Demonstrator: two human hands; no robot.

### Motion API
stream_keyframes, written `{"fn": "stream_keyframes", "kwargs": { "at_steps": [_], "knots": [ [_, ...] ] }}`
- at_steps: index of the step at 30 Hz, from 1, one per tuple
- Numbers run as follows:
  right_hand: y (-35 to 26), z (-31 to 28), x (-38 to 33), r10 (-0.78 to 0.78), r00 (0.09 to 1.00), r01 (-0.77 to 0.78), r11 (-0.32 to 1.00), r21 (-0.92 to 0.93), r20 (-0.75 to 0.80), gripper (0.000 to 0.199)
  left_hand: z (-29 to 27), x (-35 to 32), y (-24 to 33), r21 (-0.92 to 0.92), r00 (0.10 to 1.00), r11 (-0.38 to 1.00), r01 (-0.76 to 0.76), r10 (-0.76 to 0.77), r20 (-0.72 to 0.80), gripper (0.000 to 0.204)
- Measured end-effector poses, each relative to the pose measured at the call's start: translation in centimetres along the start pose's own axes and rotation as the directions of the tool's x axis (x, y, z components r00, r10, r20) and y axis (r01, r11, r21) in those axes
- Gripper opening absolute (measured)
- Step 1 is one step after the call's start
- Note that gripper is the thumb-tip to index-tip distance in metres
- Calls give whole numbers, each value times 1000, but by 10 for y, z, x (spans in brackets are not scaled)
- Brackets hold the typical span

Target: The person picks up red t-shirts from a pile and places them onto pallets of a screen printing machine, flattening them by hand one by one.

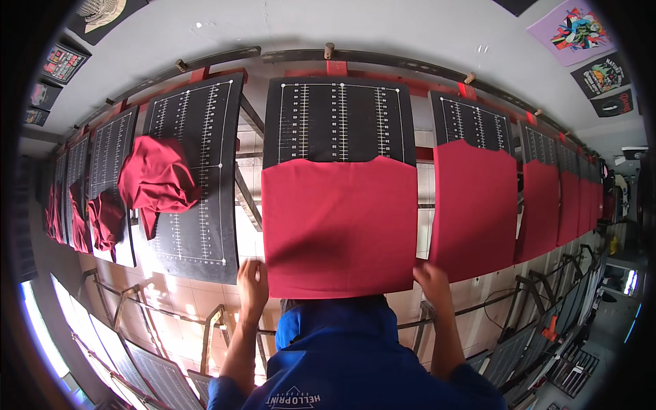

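A flat dark red fabric panel (340, 225) covers the lower part of the black printing board (321, 123) straight ahead; its curved top edge leaves the white ruled marks above bare. My left hand (253, 280) is at the panel's lower left side, fingers curled in with their tips at the cloth's edge. At the lower right side, my right hand (432, 281) pinches the edge between thumb and fingers. The hands' shadow falls across the cloth's left half. How much cloth each hand grips is hard to see.
On the board to the left lies a crumpled red fabric piece (160, 178), with more bunched pieces farther left. Flat red panels (475, 205) cover several boards on the right. A dark metal rail (403, 58) runs behind; another row of boards (154, 369) stands at the lower left.
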State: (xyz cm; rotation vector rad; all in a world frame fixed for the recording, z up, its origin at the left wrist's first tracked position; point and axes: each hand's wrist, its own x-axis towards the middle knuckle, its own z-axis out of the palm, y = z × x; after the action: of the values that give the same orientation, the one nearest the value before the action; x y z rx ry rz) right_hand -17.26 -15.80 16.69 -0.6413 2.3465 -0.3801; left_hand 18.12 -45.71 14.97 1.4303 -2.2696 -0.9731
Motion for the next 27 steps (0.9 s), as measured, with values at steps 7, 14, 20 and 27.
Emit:
{"fn": "stream_keyframes", "kwargs": {
  "at_steps": [7, 14, 20, 27],
  "knots": [
    [-131, -11, 200, -674, 544, 583, 732, -352, -500, 42, 78, 192, 72, 293, 907, 903, -316, 377, -185, 34],
    [-135, -10, 241, -728, 540, 671, 675, -306, -422, 20, 84, 227, 52, 225, 892, 877, -425, 448, -62, 10],
    [-142, -26, 261, -720, 510, 735, 649, -195, -471, 11, 61, 269, 68, 160, 860, 845, -511, 502, 95, 19],
    [-158, -38, 300, -709, 539, 639, 696, -327, -455, 15, 66, 315, 75, 245, 822, 786, -568, 557, 118, 22]
  ]
}}
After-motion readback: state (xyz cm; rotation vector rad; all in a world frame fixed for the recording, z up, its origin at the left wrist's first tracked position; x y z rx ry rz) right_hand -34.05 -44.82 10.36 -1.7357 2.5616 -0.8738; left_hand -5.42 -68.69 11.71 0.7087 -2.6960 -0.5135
